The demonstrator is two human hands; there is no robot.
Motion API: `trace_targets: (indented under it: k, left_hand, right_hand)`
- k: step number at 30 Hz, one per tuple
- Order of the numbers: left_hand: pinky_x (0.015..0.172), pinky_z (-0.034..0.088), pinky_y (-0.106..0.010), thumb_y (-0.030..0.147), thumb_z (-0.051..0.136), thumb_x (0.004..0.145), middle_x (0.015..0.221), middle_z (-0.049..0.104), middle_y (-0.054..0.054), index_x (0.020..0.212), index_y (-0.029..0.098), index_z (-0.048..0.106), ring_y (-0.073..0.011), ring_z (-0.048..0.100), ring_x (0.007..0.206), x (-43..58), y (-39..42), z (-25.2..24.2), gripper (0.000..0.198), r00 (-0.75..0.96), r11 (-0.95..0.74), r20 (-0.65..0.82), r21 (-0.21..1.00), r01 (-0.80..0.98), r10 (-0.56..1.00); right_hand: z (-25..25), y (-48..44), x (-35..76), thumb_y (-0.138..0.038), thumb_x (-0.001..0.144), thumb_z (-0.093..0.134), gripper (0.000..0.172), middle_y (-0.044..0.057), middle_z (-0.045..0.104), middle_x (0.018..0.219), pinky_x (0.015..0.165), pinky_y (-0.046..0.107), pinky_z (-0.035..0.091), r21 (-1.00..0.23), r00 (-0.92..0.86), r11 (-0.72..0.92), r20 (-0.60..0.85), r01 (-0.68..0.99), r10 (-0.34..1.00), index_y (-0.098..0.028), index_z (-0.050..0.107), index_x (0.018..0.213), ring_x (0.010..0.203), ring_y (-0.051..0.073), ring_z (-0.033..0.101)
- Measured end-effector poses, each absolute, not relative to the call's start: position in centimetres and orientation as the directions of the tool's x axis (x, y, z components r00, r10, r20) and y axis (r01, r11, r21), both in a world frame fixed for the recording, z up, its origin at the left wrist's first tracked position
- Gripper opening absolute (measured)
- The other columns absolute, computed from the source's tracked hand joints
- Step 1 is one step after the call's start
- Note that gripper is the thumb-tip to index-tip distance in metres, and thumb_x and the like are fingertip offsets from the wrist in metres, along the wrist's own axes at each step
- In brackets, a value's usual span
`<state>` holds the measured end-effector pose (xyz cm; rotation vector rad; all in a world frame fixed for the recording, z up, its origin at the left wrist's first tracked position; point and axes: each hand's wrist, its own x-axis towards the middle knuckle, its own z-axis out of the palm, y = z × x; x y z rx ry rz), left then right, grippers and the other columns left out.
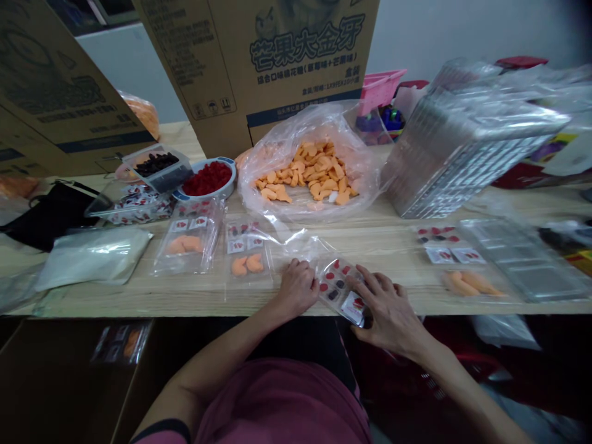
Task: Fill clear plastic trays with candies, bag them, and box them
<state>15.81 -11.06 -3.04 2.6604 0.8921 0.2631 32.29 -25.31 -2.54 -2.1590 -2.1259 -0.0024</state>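
Because the shallow clear plastic tray [333, 285] lies askew between the two hands, its near corner reaching the front edge of the pale wooden table [383, 237], it is best kept flat and well supported. The right hand [391, 311] has its fingers slightly spread over the tray's right side and the thumb at the near corner, so they look clamped on it. That grip is sound if the pressure stays on the rim; pressing on the compartments could crush the small red and dark pieces or bend the thin plastic. The white printed sachet [354, 306] sits close to those fingertips and would be easy to nudge out of place.

The left hand [298, 290] is at the tray's left side, its fingers curled together; whether they pinch anything I cannot tell. Just beyond it lies crinkled clear plastic film [289, 240], which should be kept smooth and away from the tray's corners, where it would likely snag. The far side of the tray is partly covered by the right hand, so its full contents cannot be checked. The flat clear pack with two orange curved pieces [250, 246], to the left, offers a handy pattern for comparison.
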Motion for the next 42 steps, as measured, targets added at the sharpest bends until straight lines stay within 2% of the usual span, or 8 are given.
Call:
trace_targets:
  k: [3,5,9,15,21,29,38,42]
  left_hand:
    - [0.084,0.044,-0.038,0.049,0.059,0.080,0.084,0.064,-0.009,0.078,0.014,0.065,-0.0242,0.055,0.089,16.1,-11.1,-2.5,0.036,0.779,-0.746,0.053,0.335,0.575,0.625]
    - [0.084,0.044,-0.039,0.054,0.059,0.078,0.089,0.064,-0.010,0.085,0.013,0.065,-0.0264,0.055,0.094,16.4,-11.2,-2.3,0.042,0.765,-0.738,0.056,0.317,0.596,0.641]
    - [0.085,0.045,-0.038,0.036,0.054,0.083,0.091,0.064,-0.009,0.085,0.014,0.065,-0.0251,0.056,0.094,16.8,-11.2,-1.6,0.024,0.764,-0.733,0.002,0.285,0.618,0.645]
    - [0.081,0.047,-0.036,0.020,0.056,0.073,0.095,0.063,-0.010,0.086,0.014,0.065,-0.0243,0.055,0.092,16.8,-10.8,-0.7,0.017,0.813,-0.769,-0.090,0.279,0.575,0.576]
    - [0.081,0.048,-0.039,0.008,0.051,0.072,0.088,0.060,-0.013,0.071,0.013,0.063,-0.0258,0.053,0.090,15.7,-11.2,-1.7,0.012,0.866,-0.821,-0.018,0.310,0.480,0.500]
    - [0.088,0.048,-0.040,0.007,0.049,0.075,0.098,0.058,-0.011,0.080,0.015,0.060,-0.0239,0.050,0.098,15.3,-12.1,-1.7,0.014,0.891,-0.844,0.157,0.423,0.329,0.426]
    - [0.105,0.040,-0.039,0.009,0.046,0.084,0.108,0.061,-0.009,0.074,0.017,0.056,-0.0194,0.052,0.115,14.7,-11.3,-1.6,0.016,0.944,-0.845,0.195,0.518,0.132,0.266]
    - [0.105,0.040,-0.041,0.007,0.049,0.081,0.116,0.062,-0.011,0.076,0.016,0.058,-0.0209,0.051,0.120,14.3,-10.3,-1.3,0.014,0.953,-0.837,0.186,0.537,0.105,0.239]
  right_hand:
    - [-2.4,-25.5,32.5,-0.039,0.064,0.061,0.081,0.019,0.036,0.144,0.080,0.052,0.041,-0.078,0.020,-0.013,0.095,0.997,0.995,-0.020,0.038,0.139,0.114,0.041,0.041]
    - [-2.3,-25.6,32.8,-0.039,0.063,0.062,0.083,0.019,0.036,0.144,0.081,0.052,0.040,-0.080,0.003,0.004,0.091,0.997,0.996,-0.020,0.037,0.140,0.115,0.041,0.041]
    - [-2.2,-25.6,33.6,-0.037,0.061,0.063,0.083,0.017,0.035,0.145,0.083,0.051,0.040,-0.100,-0.039,0.045,0.056,0.994,0.998,-0.021,0.038,0.139,0.118,0.040,0.040]
    - [-2.3,-25.5,34.6,-0.037,0.060,0.063,0.085,0.017,0.033,0.146,0.084,0.050,0.038,-0.090,-0.068,0.072,0.048,0.993,0.996,-0.022,0.037,0.139,0.118,0.041,0.039]
    - [-2.5,-25.4,34.4,-0.039,0.062,0.061,0.085,0.018,0.035,0.145,0.081,0.049,0.040,-0.093,-0.045,0.053,0.079,0.994,0.996,-0.021,0.034,0.141,0.116,0.040,0.041]
    - [-2.3,-25.2,33.2,-0.040,0.063,0.063,0.077,0.021,0.036,0.142,0.084,0.051,0.039,-0.114,0.018,-0.006,0.097,0.993,0.995,-0.016,0.042,0.133,0.118,0.042,0.040]
    - [-1.9,-24.7,32.7,-0.039,0.064,0.063,0.094,0.023,0.026,0.148,0.088,0.051,0.038,-0.174,-0.089,0.101,0.078,0.979,0.993,-0.016,0.023,0.146,0.122,0.041,0.037]
    - [-1.2,-24.6,32.8,-0.037,0.065,0.062,0.096,0.021,0.024,0.149,0.090,0.051,0.036,-0.182,-0.163,0.174,0.072,0.968,0.984,-0.018,0.019,0.148,0.123,0.041,0.035]
